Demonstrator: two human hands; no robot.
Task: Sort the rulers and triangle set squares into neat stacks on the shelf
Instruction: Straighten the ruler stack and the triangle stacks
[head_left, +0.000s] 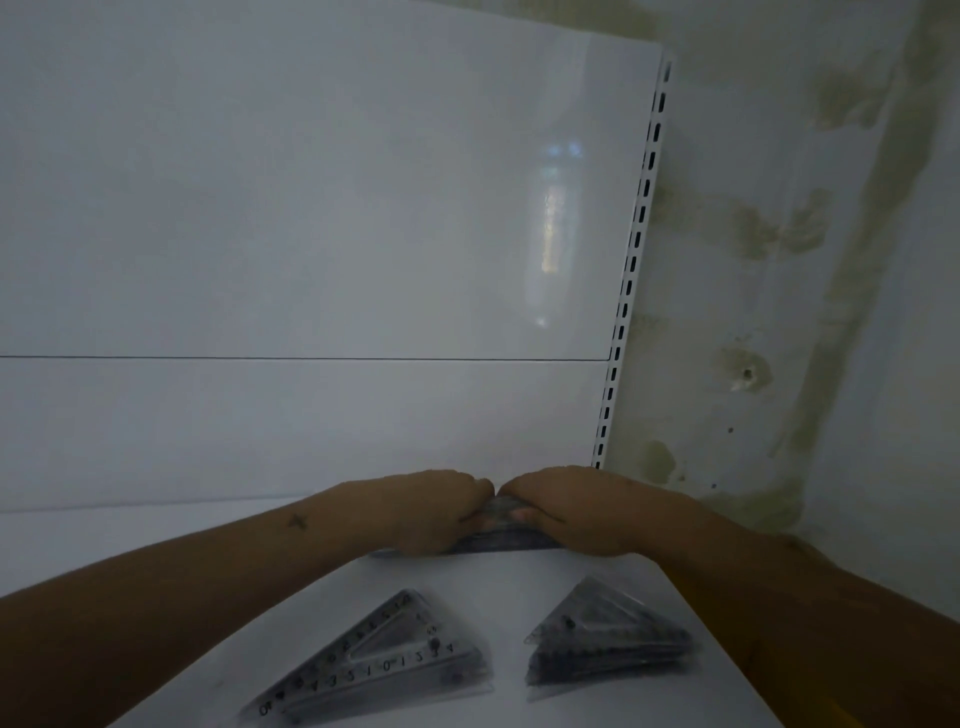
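White shelf (571, 597) | left hand (431, 512), right hand (566, 506) knuckles together, forearms converging, gripping set-square stack (501, 535)

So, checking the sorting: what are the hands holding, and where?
Both hands grip one bundle of rulers, one at each end.

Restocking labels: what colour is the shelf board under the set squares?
White shelf board, clearest in the head view.

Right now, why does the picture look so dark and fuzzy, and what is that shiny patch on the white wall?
Head view: dim and bluish overall; the shiny patch is glare on the glossy back panel; the two stacks of set squares look soft and smeared; the wide lens bends the slotted upright into a slant.
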